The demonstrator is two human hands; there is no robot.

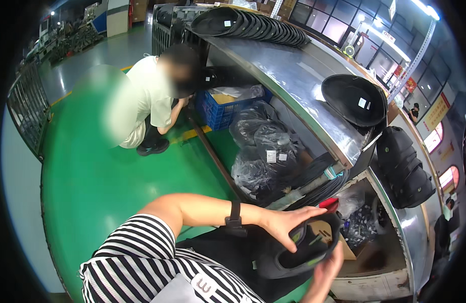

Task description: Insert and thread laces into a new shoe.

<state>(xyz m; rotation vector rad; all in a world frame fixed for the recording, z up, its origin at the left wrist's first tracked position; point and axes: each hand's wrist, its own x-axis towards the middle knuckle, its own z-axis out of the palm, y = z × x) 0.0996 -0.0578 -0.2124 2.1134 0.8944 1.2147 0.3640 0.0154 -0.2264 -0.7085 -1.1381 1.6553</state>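
In front of me at lower right is a black moulded bag (288,267) with a rounded open top and a small green mark inside. My left hand (286,224) reaches across to its far side, thumb at the opening and fingers along the rim, holding it. At its right end, my right hand (328,270) grips the outer wall; part of that hand is hidden by the bag. My left wrist wears a black band (234,219). Just beyond the bag, a red item (330,204) and a cardboard box (348,251) lie in a low metal compartment.
A metal-topped bench (293,81) carries a row of nested black shells (253,26) and one separate shell (354,101). Beneath it are plastic-wrapped bundles (268,146) and a blue crate (220,113). Another person (147,96) crouches at left. Black bags (402,166) hang at right.
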